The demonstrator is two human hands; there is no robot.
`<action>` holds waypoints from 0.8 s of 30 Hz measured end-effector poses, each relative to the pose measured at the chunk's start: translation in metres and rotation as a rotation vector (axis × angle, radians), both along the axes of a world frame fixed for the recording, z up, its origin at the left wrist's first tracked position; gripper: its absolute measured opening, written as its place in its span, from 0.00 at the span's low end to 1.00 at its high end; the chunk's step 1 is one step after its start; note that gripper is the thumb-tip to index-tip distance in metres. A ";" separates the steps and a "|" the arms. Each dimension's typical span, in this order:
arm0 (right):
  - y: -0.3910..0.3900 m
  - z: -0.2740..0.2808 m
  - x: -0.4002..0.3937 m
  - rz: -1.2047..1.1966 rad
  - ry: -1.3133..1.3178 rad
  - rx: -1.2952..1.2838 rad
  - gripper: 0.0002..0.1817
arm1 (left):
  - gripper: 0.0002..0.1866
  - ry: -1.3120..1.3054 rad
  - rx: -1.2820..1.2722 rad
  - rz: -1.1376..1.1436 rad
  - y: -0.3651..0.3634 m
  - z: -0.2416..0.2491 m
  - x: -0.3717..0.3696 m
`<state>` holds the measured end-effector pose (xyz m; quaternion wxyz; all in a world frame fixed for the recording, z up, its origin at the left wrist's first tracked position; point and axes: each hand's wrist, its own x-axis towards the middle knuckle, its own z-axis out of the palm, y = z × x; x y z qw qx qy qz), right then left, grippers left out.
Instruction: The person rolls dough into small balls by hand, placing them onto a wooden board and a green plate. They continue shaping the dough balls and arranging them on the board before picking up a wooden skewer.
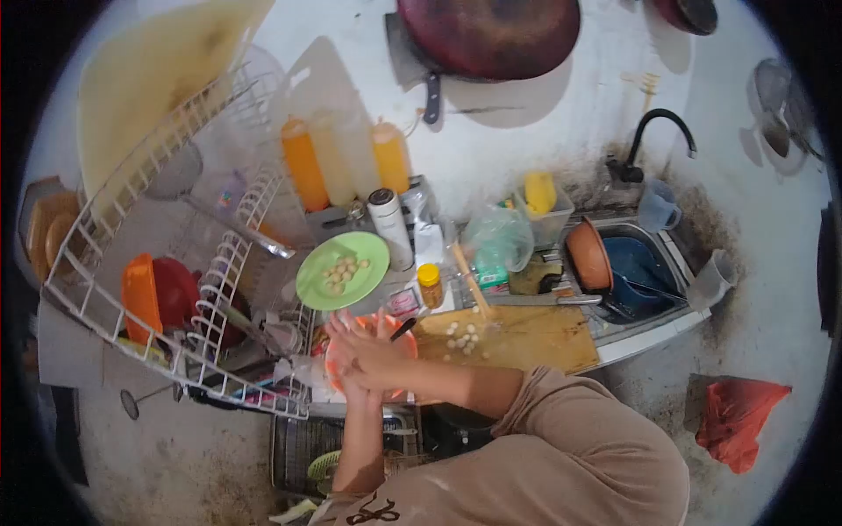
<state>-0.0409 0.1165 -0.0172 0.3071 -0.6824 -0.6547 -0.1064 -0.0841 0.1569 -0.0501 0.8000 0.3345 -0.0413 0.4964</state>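
Note:
My right hand (382, 364) reaches in from the right and lies across my left hand (347, 361), both above an orange bowl (409, 352). The palms are together and the visible fingers are stretched out. Whether anything sits between the palms is hidden. A black handle (403, 330) sticks out at the bowl's right rim; its other end cannot be seen. Just beyond the bowl, a green plate (317, 294) holds several small pale balls (341, 273). To the right, more pale balls (461, 340) lie on a wooden board (548, 337) beside a wooden rolling pin (471, 279).
A white dish rack (132, 337) stands left. Behind the plate are a white flask (388, 230), a yellow-lidded jar (430, 287) and orange bottles (304, 165). A knife (561, 300) lies along the board's far edge. The sink (675, 263) holds a brown bowl (588, 256).

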 end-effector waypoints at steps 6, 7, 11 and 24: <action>-0.019 0.015 -0.003 0.180 0.086 0.003 0.37 | 0.32 0.084 -0.029 -0.126 0.010 0.000 -0.015; -0.022 0.016 0.001 0.250 0.120 0.065 0.36 | 0.31 0.163 -0.067 -0.115 0.007 -0.001 -0.017; -0.035 0.006 0.011 0.480 0.446 0.229 0.25 | 0.33 0.005 -0.229 -0.261 -0.023 -0.005 -0.026; -0.174 0.023 0.087 0.437 0.281 0.166 0.20 | 0.36 0.043 -0.427 -0.291 -0.146 0.039 0.040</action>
